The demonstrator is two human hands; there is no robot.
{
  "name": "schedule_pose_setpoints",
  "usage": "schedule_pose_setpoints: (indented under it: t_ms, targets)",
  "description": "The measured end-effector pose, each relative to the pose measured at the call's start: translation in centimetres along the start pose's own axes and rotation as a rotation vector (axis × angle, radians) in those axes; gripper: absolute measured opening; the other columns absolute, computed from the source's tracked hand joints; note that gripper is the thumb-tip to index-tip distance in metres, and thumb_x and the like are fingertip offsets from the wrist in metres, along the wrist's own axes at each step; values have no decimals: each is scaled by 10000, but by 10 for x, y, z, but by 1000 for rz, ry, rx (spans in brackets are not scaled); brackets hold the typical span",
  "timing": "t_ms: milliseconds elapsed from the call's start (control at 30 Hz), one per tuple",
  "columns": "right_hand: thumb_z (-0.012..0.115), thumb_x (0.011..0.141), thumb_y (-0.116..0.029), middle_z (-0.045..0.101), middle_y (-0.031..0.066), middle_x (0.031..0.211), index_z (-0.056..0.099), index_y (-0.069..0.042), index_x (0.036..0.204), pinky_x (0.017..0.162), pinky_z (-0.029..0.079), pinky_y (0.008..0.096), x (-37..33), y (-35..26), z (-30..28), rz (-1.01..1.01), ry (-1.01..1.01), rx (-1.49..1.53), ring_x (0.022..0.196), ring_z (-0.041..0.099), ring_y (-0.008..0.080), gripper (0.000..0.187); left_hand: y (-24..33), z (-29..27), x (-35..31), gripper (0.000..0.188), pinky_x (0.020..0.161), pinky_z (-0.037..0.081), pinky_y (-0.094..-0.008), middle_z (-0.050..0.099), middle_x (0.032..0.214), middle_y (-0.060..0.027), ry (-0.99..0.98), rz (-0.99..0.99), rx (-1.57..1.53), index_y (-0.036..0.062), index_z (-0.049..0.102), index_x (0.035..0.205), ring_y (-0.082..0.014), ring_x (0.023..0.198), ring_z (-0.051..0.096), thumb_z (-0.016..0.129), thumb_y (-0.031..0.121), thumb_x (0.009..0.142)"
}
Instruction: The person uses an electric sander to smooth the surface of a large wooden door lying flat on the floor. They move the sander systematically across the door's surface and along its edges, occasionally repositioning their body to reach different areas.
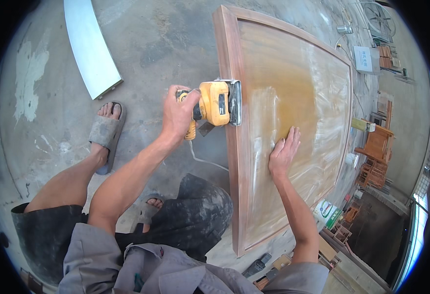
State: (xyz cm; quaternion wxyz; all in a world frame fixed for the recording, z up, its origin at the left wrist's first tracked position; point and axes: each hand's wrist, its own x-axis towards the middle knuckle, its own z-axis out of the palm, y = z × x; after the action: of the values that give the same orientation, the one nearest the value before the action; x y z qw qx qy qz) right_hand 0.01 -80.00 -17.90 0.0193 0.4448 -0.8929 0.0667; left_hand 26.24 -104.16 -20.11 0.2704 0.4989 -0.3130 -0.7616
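Note:
My left hand [177, 113] grips a yellow and black electric sander [214, 104] from behind. The sander's pad [235, 103] is turned sideways and rests against the outer edge of a wooden frame [234, 147]. That frame borders a large panel [293, 93], brown and smeared with whitish dust. On the panel's face my right hand [283, 153] lies flat with its fingers stretched out, holding nothing. A pale cord [203, 159] runs from the sander's lower end towards the frame. My left palm hides part of the sander's handle.
A long pale board [90, 49] lies on the grey concrete floor [141, 54] at the upper left. My sandalled foot [108, 122] is below it. Beyond the panel stand a white and green bucket [327, 213], wooden chairs [375, 144], a cardboard box [367, 60] and a fan [377, 20].

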Motion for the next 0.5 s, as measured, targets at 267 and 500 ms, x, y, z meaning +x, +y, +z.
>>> schedule_pose_setpoints:
  t_ms: [267, 500]
  targets:
    - [395, 1027, -182, 282, 263, 1645, 319, 15, 1582, 1265, 125, 568, 1, 2, 0, -12, -9, 11, 1547, 217, 426, 594, -61, -3, -66, 333, 439, 498, -285, 600, 904, -73, 39, -146, -15, 67, 522, 1129, -130, 695, 605, 677, 295, 943]
    - [389, 1034, -183, 294, 266, 1639, 323, 17, 1580, 1263, 140, 563, -2, -3, 1, -15, 2, -4, 1546, 223, 423, 585, -3, -6, -2, 342, 430, 491, -293, 609, 890, -72, 20, -59, -47, 67, 527, 1133, -133, 645, 612, 685, 296, 935]
